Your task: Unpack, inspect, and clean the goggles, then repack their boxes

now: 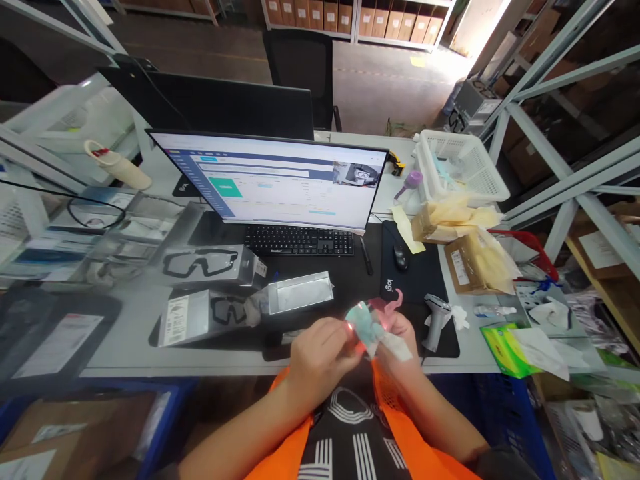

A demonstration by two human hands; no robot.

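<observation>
Held low in front of my chest is a pair of pink glasses with a shiny teal lens, blurred by motion. My left hand is closed on its left side, fingers curled in. My right hand grips the other side, beside the upturned pink arm. A crumpled white tissue hangs at my right fingers, partly over the glasses. Left of my hands lies an open silver box. Beyond it are clear-fronted boxes with black goggles and a second goggles box. A grey barcode scanner lies to the right.
A monitor, keyboard and mouse stand behind my hands. A black pen lies near the keyboard. To the right are brown cartons, a white basket and a green tissue pack. Metal shelf posts rise at both sides.
</observation>
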